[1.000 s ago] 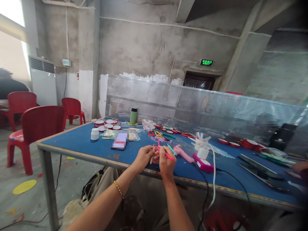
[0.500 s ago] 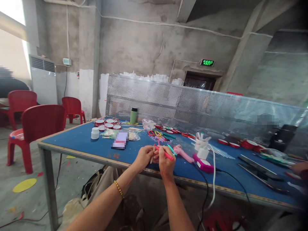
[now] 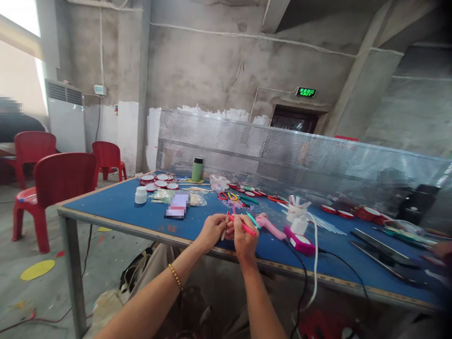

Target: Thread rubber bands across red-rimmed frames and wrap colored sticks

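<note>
Over the table's front edge, my left hand (image 3: 213, 230) and my right hand (image 3: 246, 242) meet, both closed. In my right hand is a red-pink pen (image 3: 248, 229), held slantwise with its tip toward my left fingers. My left fingertips pinch a thin pale stick (image 3: 223, 235); whatever sits at its upper end is too small to make out. Just beyond my right hand lie a teal pen (image 3: 252, 220) and a pink handheld tool (image 3: 271, 227) with a black cord.
On the blue table (image 3: 116, 209) are a white jar (image 3: 140, 195), a phone (image 3: 177, 206), a green bottle (image 3: 197, 170), scissors (image 3: 232, 196), a magenta box (image 3: 300, 241), a cup of sticks (image 3: 294, 212) and red-rimmed discs (image 3: 161, 184). A mesh screen (image 3: 226, 146) stands behind. Another person's hand (image 3: 443, 249) shows at right.
The view has shifted very slightly. Both hands keep nearly the same pose around the pen and stick, and the table things have not moved.
</note>
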A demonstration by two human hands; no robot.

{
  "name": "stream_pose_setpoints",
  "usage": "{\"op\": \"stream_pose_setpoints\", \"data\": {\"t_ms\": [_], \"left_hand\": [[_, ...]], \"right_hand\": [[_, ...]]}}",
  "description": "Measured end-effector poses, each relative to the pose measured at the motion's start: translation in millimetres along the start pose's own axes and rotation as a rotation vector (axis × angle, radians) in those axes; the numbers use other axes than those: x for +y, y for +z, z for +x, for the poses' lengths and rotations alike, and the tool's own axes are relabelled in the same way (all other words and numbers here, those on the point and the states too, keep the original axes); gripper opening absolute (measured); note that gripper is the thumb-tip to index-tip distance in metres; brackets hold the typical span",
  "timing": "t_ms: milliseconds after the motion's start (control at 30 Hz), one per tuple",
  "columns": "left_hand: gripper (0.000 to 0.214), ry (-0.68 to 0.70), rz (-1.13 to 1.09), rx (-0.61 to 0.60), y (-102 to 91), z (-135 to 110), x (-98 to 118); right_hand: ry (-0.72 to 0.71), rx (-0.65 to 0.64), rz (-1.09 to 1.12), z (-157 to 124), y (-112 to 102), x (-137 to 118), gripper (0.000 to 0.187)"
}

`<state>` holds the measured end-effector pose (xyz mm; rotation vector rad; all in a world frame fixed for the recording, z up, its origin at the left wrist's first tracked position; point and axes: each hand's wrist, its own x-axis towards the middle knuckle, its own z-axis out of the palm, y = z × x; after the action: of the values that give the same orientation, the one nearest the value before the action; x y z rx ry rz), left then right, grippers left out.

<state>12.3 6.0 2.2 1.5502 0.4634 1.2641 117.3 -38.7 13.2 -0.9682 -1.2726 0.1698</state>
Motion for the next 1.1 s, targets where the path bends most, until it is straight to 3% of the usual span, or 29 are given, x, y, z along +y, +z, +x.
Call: {"op": "stream_pose_setpoints", "data": {"t_ms": [467, 1100], "left_hand": [[0.041, -0.012, -0.023, -0.010, 1.9, -2.3, 2.8], [0.042, -0.015, 0.014, 0.011, -0.4, -0.8, 1.4]], "right_hand": [[-0.054, 0.023, -0.022, 0.9, 0.3, 2.2, 0.028], [-0.014, 0.027, 0.009, 0.7, 1.2, 0.5, 0.029]]}}
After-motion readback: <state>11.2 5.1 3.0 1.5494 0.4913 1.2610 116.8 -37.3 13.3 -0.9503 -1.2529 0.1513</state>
